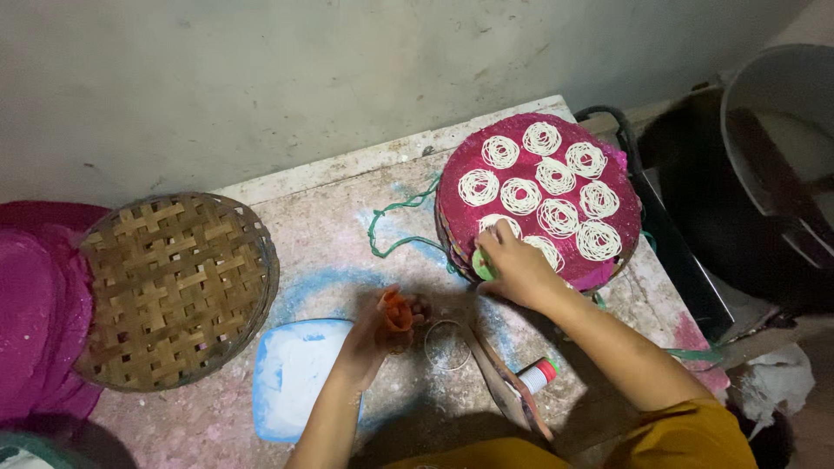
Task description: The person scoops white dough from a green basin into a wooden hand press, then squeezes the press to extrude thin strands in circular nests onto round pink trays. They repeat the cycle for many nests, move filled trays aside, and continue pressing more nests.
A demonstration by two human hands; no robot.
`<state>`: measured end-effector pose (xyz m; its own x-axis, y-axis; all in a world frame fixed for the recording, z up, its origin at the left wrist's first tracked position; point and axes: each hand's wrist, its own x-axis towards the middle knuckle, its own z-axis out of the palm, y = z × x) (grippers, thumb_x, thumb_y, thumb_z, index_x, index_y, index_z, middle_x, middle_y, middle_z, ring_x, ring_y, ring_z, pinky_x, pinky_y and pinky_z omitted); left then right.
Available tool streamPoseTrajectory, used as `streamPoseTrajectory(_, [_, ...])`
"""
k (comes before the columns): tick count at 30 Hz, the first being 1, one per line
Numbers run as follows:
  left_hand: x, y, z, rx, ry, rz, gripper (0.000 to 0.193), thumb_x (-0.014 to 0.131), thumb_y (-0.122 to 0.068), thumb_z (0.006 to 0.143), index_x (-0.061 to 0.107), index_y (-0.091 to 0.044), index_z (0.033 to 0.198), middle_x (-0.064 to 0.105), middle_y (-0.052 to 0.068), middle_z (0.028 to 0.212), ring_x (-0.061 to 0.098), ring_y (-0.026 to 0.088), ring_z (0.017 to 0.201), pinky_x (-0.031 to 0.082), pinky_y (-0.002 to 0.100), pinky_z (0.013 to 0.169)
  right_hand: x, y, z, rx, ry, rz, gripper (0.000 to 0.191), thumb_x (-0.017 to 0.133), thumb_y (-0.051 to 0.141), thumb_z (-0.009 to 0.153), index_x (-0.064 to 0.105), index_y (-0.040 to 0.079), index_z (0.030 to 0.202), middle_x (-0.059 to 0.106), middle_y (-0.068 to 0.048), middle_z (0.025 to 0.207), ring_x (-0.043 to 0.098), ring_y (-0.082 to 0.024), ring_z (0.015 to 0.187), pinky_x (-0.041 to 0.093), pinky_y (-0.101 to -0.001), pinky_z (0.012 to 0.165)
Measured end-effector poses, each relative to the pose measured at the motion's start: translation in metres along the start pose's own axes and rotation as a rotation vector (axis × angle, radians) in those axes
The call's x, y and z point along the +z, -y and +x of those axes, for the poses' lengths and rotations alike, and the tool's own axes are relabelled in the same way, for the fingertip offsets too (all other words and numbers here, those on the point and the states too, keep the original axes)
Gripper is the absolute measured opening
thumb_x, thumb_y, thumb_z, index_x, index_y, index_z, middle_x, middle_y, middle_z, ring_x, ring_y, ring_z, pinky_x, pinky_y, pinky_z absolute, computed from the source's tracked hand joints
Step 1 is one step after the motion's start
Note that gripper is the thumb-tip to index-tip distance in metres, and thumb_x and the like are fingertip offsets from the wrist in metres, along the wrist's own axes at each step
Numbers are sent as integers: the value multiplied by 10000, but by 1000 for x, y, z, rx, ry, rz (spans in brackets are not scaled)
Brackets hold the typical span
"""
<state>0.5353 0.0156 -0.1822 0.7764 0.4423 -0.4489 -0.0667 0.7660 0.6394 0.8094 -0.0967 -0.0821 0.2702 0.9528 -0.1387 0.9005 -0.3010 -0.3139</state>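
Noodle rounds (540, 195) lie in white swirls on a pink tray (460, 217), far and to the right on the stone top (339, 234). At the far left sits a pink cloth (35, 313). A woven basket (174, 287) rests upside down just beside it. Near its right edge is a blue lid (291, 382) dusted with white flour. The left hand (382, 326) is next, with its fingers closed around a small orange thing (400, 311). A thin ring (447, 346) lies just to its right. A little bottle (537, 375) lies near the arm. The right hand (512, 265) rests on the tray's near edge, pinching a small green thing (482, 263). A green string (395, 230) curls left of the tray. A big grey pot (773, 130) stands at the far right.
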Motion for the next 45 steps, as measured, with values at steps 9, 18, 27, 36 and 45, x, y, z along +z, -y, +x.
streamPoseTrajectory(9, [8, -5, -6, 73, 65, -75, 509, 420, -254, 1045, 360, -68, 1514, 592, 160, 1338, 646, 275, 1115, 548, 302, 702, -38, -64, 59, 9, -191, 365, 603, 846, 320, 813, 579, 214, 1344, 546, -124, 1282, 574, -293, 1211, 481, -467, 1057])
streamPoseTrajectory(18, [12, -16, 0, 68, -2, -17, 543, 445, -315, 1029, 401, -69, 1511, 581, 204, 1393, 658, 340, 1188, 592, 396, 867, -28, -176, 211, 158, -490, 213, 752, 761, 88, 795, 459, 144, 1481, 449, -237, 1408, 473, -451, 1298, 429, -490, 1079])
streamPoseTrajectory(27, [8, -22, -1, 58, -20, -29, 557, 451, -319, 1006, 370, -101, 1512, 539, 186, 1451, 671, 336, 1222, 570, 423, 1002, -16, -172, 223, 70, -489, 100, 864, 818, 124, 769, 403, 50, 1523, 522, -246, 1408, 472, -456, 1319, 355, -518, 1152])
streamPoseTrajectory(36, [47, -15, 6, 64, 127, -58, 516, 466, -335, 1019, 407, -144, 1495, 590, 142, 1324, 627, 258, 1159, 533, 395, 966, -5, -23, 93, -455, 27, 713, 277, 618, 49, 1013, 646, 56, 1289, 723, -118, 1189, 698, -209, 1057, 564, -362, 960])
streamPoseTrajectory(45, [102, 37, -1, -131, 443, -14, 612, 412, -499, 957, 249, -304, 1513, 509, 126, 1473, 605, 297, 1248, 451, 470, 1055, 12, -48, -42, -244, -214, 691, 236, 549, 181, 1060, 702, 31, 1159, 690, -123, 1077, 657, -269, 1058, 510, -366, 972])
